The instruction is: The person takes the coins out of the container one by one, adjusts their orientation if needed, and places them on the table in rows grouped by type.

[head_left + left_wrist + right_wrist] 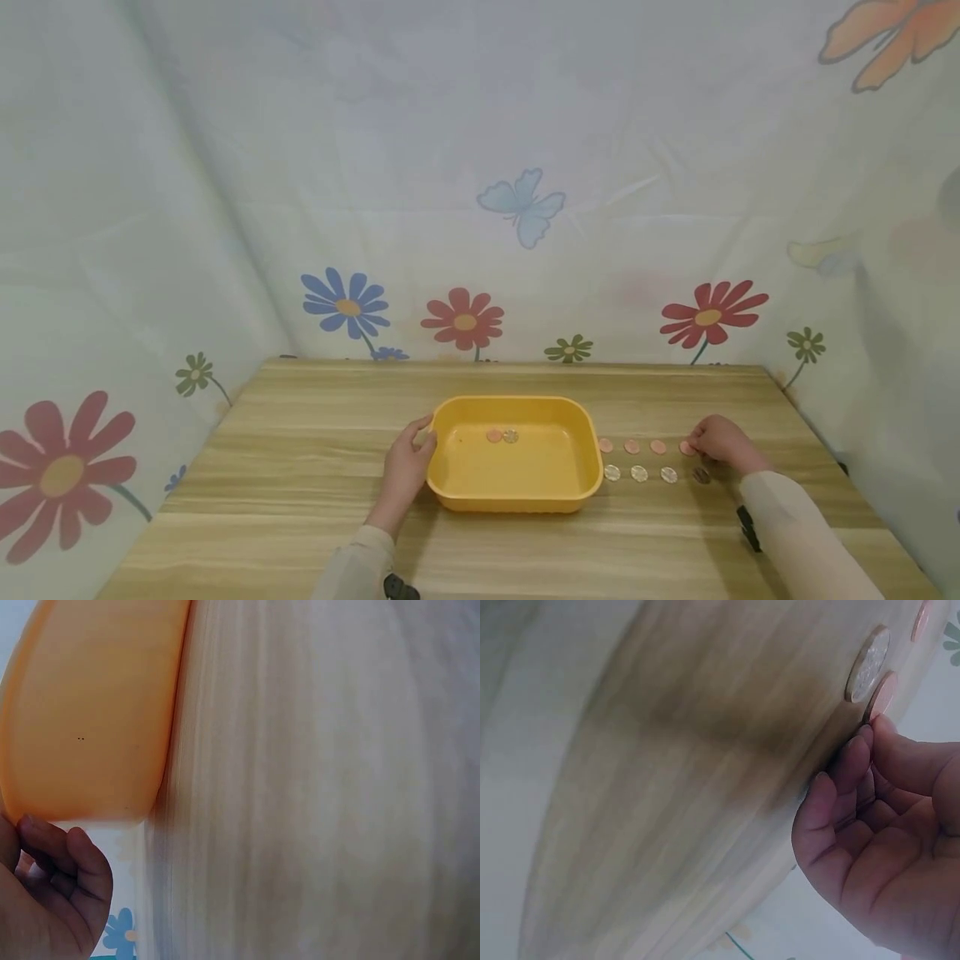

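Observation:
My left hand (406,462) holds the left rim of a yellow plastic tub (517,504), its thumb and curled fingers (91,859) at the rim in the left wrist view. Inside the tub lie a copper-coloured coin (494,435) and a silver-coloured coin (510,436), side by side. My right hand (722,442) pinches the edge of a reddish copper coin (883,696) at the right end of the back row, thumb and forefinger together. A silver-coloured coin (868,664) lies flat just beside it.
Right of the tub, several copper coins (632,447) form the back row and several silver ones (639,473) the front row. All lie on a wood-grain table (300,467). A white curtain (420,208) with printed flowers hangs behind and along both sides.

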The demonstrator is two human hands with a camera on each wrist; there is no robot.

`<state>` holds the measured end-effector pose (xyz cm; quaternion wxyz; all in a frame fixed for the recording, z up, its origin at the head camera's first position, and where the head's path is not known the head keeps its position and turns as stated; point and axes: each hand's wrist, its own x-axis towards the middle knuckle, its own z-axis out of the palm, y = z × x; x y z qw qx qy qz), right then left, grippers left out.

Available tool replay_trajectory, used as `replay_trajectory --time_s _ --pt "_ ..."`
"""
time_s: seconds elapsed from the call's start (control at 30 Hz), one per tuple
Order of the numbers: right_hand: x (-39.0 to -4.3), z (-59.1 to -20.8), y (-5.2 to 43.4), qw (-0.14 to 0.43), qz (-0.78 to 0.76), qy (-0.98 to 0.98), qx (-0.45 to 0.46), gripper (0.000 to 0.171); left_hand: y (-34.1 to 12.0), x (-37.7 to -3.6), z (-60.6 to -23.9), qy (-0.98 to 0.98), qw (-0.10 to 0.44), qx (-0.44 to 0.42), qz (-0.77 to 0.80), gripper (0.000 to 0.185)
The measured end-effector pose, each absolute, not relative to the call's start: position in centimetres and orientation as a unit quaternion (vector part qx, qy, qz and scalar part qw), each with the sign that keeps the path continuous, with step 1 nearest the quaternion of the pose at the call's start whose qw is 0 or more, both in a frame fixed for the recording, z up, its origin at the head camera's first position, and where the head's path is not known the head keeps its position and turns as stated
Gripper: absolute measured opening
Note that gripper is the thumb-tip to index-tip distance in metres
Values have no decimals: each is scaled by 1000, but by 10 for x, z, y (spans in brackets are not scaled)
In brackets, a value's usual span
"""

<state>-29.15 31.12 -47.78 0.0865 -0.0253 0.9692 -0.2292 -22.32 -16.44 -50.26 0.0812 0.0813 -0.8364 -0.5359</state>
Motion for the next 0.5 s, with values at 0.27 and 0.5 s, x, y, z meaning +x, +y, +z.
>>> replay_trajectory --time_s 0.27,0.5 --pt "-291 -478 307 58 -198 978 -35 29 -166 -224 -503 -836 77 81 -537 43" --pt "-286 -479 303 26 -185 981 -49 41 -166 -222 -503 -834 87 66 -541 43"
